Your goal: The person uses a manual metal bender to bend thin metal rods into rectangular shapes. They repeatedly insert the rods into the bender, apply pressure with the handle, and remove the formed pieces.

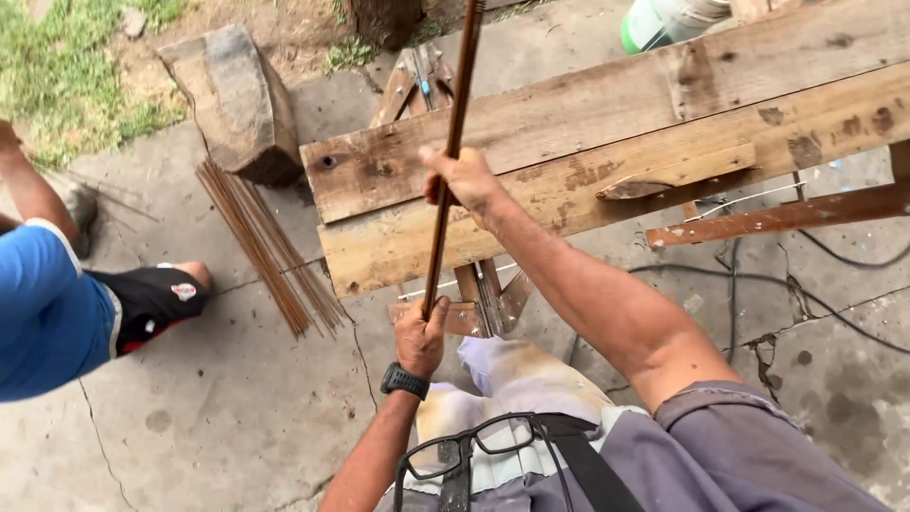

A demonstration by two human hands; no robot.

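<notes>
A long rusty steel rod (445,180) runs from the top of the view down toward my body, crossing a rough wooden plank bench (607,123). My right hand (464,182) grips the rod over the bench's left end. My left hand (420,337), with a black watch on the wrist, holds the rod's near end below the bench edge. Both hands are closed around the same rod.
A bundle of several thin rusty rods (265,246) lies on the cracked concrete floor, left of the bench, beside a large stone block (237,100). Another person in a blue shirt and black shorts (66,303) is at the left. Black cables (806,284) trail on the right.
</notes>
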